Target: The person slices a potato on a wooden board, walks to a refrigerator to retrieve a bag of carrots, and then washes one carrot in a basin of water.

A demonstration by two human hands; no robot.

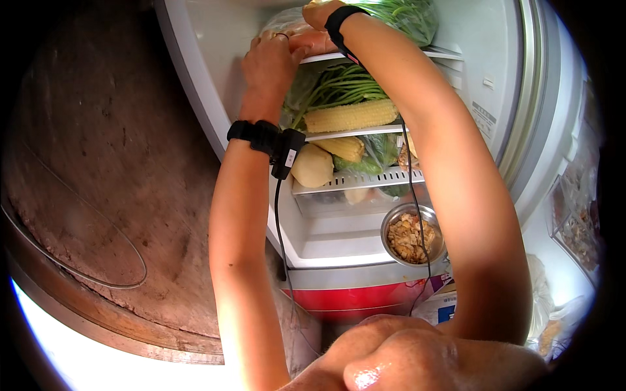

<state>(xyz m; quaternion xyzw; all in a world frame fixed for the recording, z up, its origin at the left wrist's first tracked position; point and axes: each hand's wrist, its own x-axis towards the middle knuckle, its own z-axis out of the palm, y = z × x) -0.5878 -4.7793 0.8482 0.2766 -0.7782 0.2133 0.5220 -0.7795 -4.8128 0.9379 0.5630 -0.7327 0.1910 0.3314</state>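
Observation:
My left hand (pixel 271 61) is at the left end of the upper fridge shelf (pixel 326 57). Its thumb and fingers are on a clear plastic bag (pixel 315 42) with pinkish-orange contents. At the picture's top edge, my right hand (pixel 320 12) reaches over the same bag; its fingers are partly cut off, so its grip is unclear. Beside it lies a plastic bag of green leafy vegetables (pixel 413 22). Below, green long beans (pixel 349 85) and a peeled corn cob (pixel 352 116) share a shelf. Both wrists wear black straps.
A lower shelf carries a peeled round vegetable (pixel 312 166), another corn cob (pixel 345 147) and bagged greens. A metal bowl of chopped food (pixel 386 239) stands at the fridge's bottom front. Black cables (pixel 279 220) hang from the wrists. The open door (pixel 543 161) is right; a brown surface (pixel 117 185) lies left.

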